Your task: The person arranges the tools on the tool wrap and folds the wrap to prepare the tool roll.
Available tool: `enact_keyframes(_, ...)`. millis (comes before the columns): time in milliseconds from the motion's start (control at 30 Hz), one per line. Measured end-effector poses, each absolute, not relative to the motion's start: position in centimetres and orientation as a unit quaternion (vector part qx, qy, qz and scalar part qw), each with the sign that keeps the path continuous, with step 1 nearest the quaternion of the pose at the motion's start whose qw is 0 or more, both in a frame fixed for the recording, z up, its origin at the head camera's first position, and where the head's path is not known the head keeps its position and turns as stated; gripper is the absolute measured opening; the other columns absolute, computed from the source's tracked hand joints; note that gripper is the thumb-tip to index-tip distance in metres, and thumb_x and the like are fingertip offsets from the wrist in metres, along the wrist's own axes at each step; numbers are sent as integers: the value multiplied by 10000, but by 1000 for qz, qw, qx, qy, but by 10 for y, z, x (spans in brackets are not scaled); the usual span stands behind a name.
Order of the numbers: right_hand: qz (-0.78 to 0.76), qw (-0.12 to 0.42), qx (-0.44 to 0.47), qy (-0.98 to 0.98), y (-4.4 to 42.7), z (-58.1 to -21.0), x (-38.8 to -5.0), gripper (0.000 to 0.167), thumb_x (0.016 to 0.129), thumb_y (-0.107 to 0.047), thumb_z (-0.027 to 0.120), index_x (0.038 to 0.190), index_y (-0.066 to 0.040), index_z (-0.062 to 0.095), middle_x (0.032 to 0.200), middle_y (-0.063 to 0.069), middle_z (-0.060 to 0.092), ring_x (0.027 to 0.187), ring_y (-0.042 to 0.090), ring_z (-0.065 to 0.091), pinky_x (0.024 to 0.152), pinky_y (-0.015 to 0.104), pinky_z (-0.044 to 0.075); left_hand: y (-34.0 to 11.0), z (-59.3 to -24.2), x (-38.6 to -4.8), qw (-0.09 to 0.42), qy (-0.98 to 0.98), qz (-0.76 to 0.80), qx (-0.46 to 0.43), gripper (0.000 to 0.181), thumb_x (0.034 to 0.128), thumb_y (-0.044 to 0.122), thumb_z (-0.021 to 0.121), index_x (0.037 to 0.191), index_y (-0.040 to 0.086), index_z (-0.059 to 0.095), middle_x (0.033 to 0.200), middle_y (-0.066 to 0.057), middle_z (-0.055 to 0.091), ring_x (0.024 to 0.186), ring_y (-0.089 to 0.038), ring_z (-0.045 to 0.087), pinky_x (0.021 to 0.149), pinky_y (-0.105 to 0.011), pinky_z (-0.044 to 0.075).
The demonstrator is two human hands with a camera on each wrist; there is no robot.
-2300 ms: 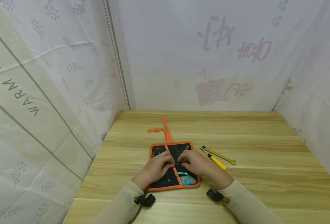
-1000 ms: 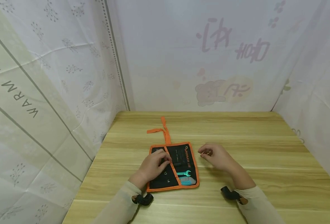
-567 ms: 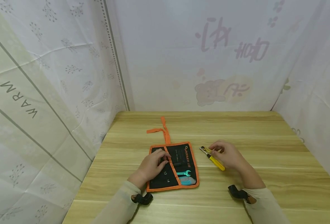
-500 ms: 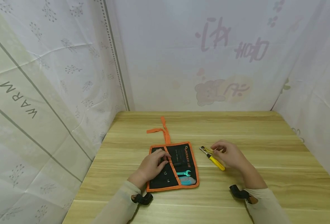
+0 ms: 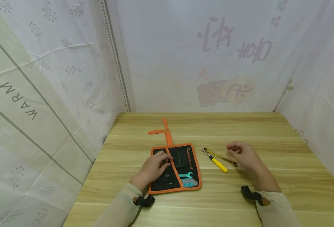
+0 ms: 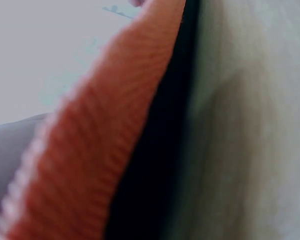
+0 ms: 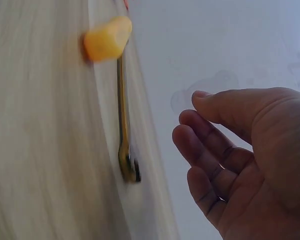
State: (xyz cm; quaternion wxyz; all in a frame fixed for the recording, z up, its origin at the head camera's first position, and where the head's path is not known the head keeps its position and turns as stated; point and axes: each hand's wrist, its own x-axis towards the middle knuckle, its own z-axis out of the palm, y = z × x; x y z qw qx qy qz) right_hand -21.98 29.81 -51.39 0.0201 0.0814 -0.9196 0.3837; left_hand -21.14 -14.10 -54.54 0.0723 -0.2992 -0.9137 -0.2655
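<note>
Since half a second ago, the right hand (image 5: 247,157) has moved farther from the tool pouch (image 5: 162,186), leaving the brass wrench (image 5: 221,157) in view. Orange straps (image 5: 169,138) extend beyond the pouch's far edge; a teal wrench (image 5: 187,175) sits in it. The right hand's fingers bend loosely, thumb apart, holding nothing. The left hand (image 5: 152,167) rests on the pouch, fingers bent; whether they pinch it, I cannot tell. Right of the pouch, the brass wrench and yellow-handled tool (image 5: 219,165) lie just beside the right hand.
</note>
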Motion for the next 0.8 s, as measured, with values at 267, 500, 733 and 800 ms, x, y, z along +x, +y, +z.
enact_keyframes(267,375,30,78,-923,315,-519,-219,242,1033,-216,706,1230,-79,738,1101,62,737,975,250,658,824,424,537,-140,-544,-210,63,-918,-256,-295,229,1027,251,715,1253,278,727,1002,119,576,774,-34,540,644,-252,476)
enact_keyframes(500,374,27,84,-923,320,-520,-218,262,1028,-194,712,1245,-48,724,1125,89,732,1008,271,668,852,425,549,-141,-544,-210,66,-919,-245,-303,231,1037,225,700,1251,295,748,988,128,559,687,-38,457,614,-251,443)
enact_keyframes(733,373,15,77,-924,324,-519,-213,298,1037,-221,703,1280,-48,711,1163,106,724,1016,291,672,863,461,551,-140,-544,-211,67,-919,-233,-311,240,1043,221,690,1254,305,766,945,133,524,667,-41,415,596,-242,419)
enact_keyframes(800,377,12,76,-923,326,-519,-212,302,1035,-215,706,1282,-42,710,1178,117,721,1021,296,672,867,465,553,-140,-544,-211,67,-919,-233,-310,238,1041,223,694,1252,304,769,941,132,522,662,-38,413,591,-239,416)
